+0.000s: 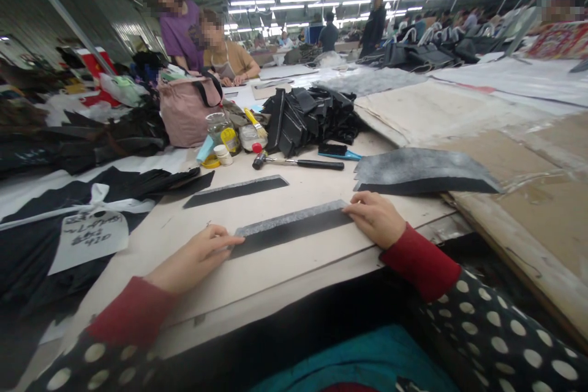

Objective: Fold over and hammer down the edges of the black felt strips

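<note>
A long black strip (pixel 294 228) with a mottled grey band along its far edge lies across the pale work board (pixel 184 294). My left hand (pixel 202 254) has the strip's left end between its fingertips, the index finger reaching over the top. At the opposite end, my right hand (pixel 374 215) pinches the far right corner. A second black strip with a grey edge (pixel 236 190) lies just beyond. Behind my right hand rests a stack of similar grey-and-black pieces (pixel 422 171).
A hammer (pixel 298 163), a blue-handled brush (pixel 340 152) and glue jars (pixel 252 138) stand farther back, before a heap of black pieces (pixel 312 116). Left are tied black bundles with a handwritten tag (pixel 92 239). Cardboard sheets (pixel 528 177) lie right. Two co-workers (pixel 232 58) are across the table.
</note>
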Demonstrator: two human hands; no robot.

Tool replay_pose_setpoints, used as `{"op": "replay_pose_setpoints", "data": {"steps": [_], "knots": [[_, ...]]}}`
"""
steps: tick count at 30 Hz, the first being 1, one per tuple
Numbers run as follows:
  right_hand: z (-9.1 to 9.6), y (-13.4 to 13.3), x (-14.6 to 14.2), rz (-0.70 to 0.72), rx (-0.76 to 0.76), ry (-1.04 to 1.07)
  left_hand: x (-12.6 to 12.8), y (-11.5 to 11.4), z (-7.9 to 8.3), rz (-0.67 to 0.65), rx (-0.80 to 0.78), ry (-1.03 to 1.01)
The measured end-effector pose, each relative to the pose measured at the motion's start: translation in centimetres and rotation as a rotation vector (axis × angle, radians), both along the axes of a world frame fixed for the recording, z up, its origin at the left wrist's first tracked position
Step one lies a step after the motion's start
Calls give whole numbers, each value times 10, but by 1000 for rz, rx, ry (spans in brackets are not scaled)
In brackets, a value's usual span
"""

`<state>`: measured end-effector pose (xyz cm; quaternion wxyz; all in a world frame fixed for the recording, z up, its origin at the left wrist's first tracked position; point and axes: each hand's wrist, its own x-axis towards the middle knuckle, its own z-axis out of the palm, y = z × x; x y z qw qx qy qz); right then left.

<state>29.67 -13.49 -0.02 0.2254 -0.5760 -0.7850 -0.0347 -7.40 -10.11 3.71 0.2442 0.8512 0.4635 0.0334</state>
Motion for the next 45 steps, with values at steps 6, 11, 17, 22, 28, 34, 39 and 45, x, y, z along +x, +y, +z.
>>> {"op": "replay_pose_setpoints", "data": {"steps": [6,11,17,22,28,34,39,45], "knots": [[8,1,-5,-9,24,-29,-2,-3,11,142,173,-20],[11,-4,-52,131,101,14,66,-20,11,28,369,-99],[-11,-1,-99,249,-34,9,122,-22,-9,-50,379,-41],[-23,-3,-72,201,-41,38,113,-25,-8,-46,313,-55],[-23,-11,-25,56,55,-15,103,-24,6,-28,295,42],[-19,-16,-10,-46,125,45,116,-18,20,-92,339,213],[-11,-14,-15,-51,82,92,170,-14,28,-292,418,164],[-5,-11,-15,-55,-18,150,208,4,19,-541,396,220]]}}
